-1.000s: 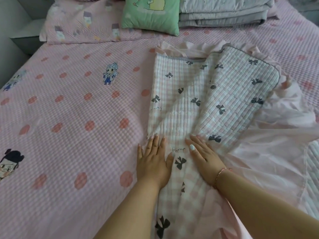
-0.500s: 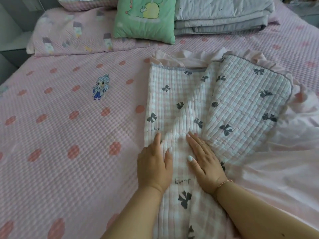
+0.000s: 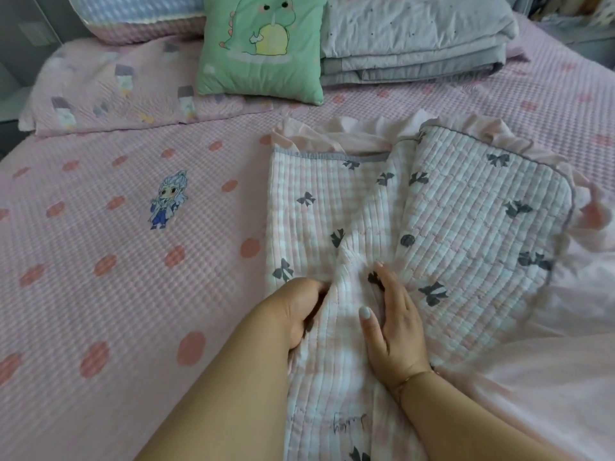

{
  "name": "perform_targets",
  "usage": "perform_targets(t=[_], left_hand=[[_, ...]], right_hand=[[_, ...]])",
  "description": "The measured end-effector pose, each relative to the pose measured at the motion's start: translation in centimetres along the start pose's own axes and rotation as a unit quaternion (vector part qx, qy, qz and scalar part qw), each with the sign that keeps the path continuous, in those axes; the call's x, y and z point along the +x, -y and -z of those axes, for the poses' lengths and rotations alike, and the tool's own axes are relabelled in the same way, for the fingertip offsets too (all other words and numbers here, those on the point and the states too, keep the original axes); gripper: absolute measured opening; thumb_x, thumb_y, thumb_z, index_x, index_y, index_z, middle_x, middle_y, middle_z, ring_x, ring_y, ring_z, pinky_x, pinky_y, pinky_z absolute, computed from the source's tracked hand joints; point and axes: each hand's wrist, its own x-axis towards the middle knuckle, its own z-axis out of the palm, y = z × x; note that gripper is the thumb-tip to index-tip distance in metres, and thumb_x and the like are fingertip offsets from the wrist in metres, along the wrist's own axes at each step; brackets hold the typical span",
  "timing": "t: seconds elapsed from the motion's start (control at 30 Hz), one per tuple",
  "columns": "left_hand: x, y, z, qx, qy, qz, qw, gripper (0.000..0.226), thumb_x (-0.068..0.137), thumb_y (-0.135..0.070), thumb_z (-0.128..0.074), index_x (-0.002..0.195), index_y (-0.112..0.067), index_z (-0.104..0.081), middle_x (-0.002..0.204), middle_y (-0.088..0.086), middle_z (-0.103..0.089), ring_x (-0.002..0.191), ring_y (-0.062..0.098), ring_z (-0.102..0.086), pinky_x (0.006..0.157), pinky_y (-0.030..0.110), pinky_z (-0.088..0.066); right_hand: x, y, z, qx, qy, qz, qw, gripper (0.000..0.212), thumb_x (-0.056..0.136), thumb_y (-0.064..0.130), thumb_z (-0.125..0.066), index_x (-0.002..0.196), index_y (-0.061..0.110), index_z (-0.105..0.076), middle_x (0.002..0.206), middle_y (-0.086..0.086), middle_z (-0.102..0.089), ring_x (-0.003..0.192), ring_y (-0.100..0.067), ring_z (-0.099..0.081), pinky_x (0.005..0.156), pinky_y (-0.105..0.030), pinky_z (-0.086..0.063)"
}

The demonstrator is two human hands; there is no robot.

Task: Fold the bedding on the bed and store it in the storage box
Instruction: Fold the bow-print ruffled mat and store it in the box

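A quilted pink-and-white checked blanket [image 3: 459, 227] with dark bow prints and a pink ruffle lies partly folded on the right half of the bed. A raised ridge of it runs between my hands. My left hand [image 3: 296, 311] has its fingers curled into the blanket's fold at the left of the ridge and grips it. My right hand [image 3: 396, 324] lies against the ridge's right side, fingers fairly straight and pressing the quilt, thumb resting on top. No storage box is in view.
The bed is covered by a pink dotted bedspread [image 3: 116, 277]. At the head lie a green dinosaur cushion [image 3: 263, 48], a stack of folded grey bedding [image 3: 416, 38], a pink pillow [image 3: 109, 88] and a blue-and-pink bolster [image 3: 139, 15]. A grey wall or furniture stands at far left.
Both hands slid forward over the blanket. They lay flat before; now the left hand's fingers have curled into the quilt and a ridge has bunched up between the hands.
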Motion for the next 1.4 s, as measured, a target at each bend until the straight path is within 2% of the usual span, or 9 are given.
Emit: perform_targets(t=[0.23, 0.43, 0.5, 0.6, 0.8, 0.97, 1.13, 1.23, 1.4], left_hand=[[1.0, -1.3, -2.2, -0.159, 0.096, 0.023, 0.982, 0.042, 0.097, -0.029, -0.051, 0.119, 0.004, -0.065, 0.117, 0.023, -0.066, 0.109, 0.035, -0.064, 0.095, 0.044, -0.051], [1.3, -1.8, -3.3, -0.274, 0.076, -0.014, 0.959, 0.059, 0.101, -0.047, -0.031, 0.117, -0.001, -0.065, 0.111, 0.018, -0.067, 0.104, 0.032, -0.063, 0.079, 0.043, -0.051], [1.2, -2.0, -3.6, -0.31, 0.08, -0.006, 0.947, 0.071, 0.098, -0.057, -0.027, 0.117, -0.001, -0.065, 0.107, 0.007, -0.055, 0.104, 0.027, -0.055, 0.08, 0.04, -0.054], [1.0, -2.7, -4.0, -0.343, 0.082, -0.035, 0.935, 0.072, 0.098, -0.061, -0.02, 0.119, -0.007, -0.062, 0.101, 0.01, -0.057, 0.1, 0.029, -0.059, 0.081, 0.042, -0.056], [0.2, -3.8, -5.7, -0.288, 0.003, -0.036, 0.957, 0.052, 0.102, -0.04, -0.034, 0.117, 0.0, -0.065, 0.094, 0.019, -0.069, 0.09, 0.032, -0.065, 0.09, 0.045, -0.053], [-0.2, -5.4, -6.0, -0.278, -0.025, -0.003, 0.96, 0.063, 0.097, -0.05, -0.034, 0.112, 0.002, -0.065, 0.1, 0.025, -0.07, 0.084, 0.036, -0.068, 0.076, 0.047, -0.057], [-0.3, -5.5, -6.1, -0.236, 0.006, 0.046, 0.971, 0.095, 0.087, -0.076, -0.021, 0.11, 0.005, -0.066, 0.102, 0.029, -0.069, 0.095, 0.041, -0.067, 0.088, 0.053, -0.051], [-0.8, -5.2, -6.6, -0.259, 0.012, 0.026, 0.965, 0.091, 0.091, -0.072, -0.017, 0.106, 0.003, -0.068, 0.102, 0.029, -0.068, 0.1, 0.04, -0.064, 0.099, 0.054, -0.044], [-2.2, -4.6, -7.5, -0.274, 0.031, 0.01, 0.961, 0.08, 0.095, -0.063, -0.03, 0.082, 0.006, -0.069, 0.07, 0.025, -0.069, 0.079, 0.035, -0.064, 0.068, 0.042, -0.049]], right_hand=[[0.3, -0.3, -0.1, 0.062, -0.039, -0.004, 0.997, 0.081, 0.083, 0.078, -0.02, 0.144, 0.025, -0.029, 0.145, 0.004, -0.04, 0.133, -0.006, -0.037, 0.107, -0.028, -0.029], [0.1, -0.4, 0.2, 0.098, -0.076, 0.003, 0.992, 0.088, 0.083, 0.078, -0.022, 0.14, 0.013, -0.037, 0.139, 0.011, -0.044, 0.129, -0.001, -0.04, 0.106, -0.013, -0.029], [0.2, -0.4, 0.3, 0.1, -0.096, 0.014, 0.99, 0.085, 0.085, 0.076, -0.023, 0.139, 0.013, -0.038, 0.136, 0.017, -0.043, 0.128, 0.004, -0.039, 0.106, -0.009, -0.027], [0.1, -0.5, 0.3, 0.1, -0.123, 0.019, 0.987, 0.082, 0.086, 0.074, -0.025, 0.137, 0.012, -0.04, 0.136, 0.01, -0.044, 0.128, 0.0, -0.04, 0.105, -0.01, -0.028], [0.1, -0.5, 0.2, 0.107, -0.143, 0.024, 0.984, 0.077, 0.085, 0.075, -0.025, 0.135, 0.019, -0.037, 0.136, 0.008, -0.044, 0.127, -0.003, -0.042, 0.104, -0.02, -0.036], [0.0, -0.5, 0.1, 0.122, -0.144, 0.017, 0.982, 0.076, 0.083, 0.077, -0.025, 0.134, 0.022, -0.036, 0.134, 0.008, -0.045, 0.126, -0.004, -0.044, 0.102, -0.027, -0.039], [0.0, -0.6, 0.1, 0.13, -0.135, 0.014, 0.982, 0.077, 0.083, 0.078, -0.026, 0.133, 0.021, -0.038, 0.13, 0.007, -0.049, 0.122, -0.006, -0.048, 0.099, -0.034, -0.043], [0.0, -0.6, 0.2, 0.128, -0.135, 0.017, 0.982, 0.076, 0.082, 0.079, -0.026, 0.132, 0.022, -0.038, 0.132, 0.019, -0.044, 0.122, -0.003, -0.047, 0.098, -0.032, -0.042], [0.1, -0.8, 0.0, 0.107, -0.139, 0.025, 0.984, 0.076, 0.082, 0.079, -0.024, 0.132, 0.024, -0.037, 0.129, 0.035, -0.038, 0.12, 0.005, -0.044, 0.097, -0.027, -0.039]])
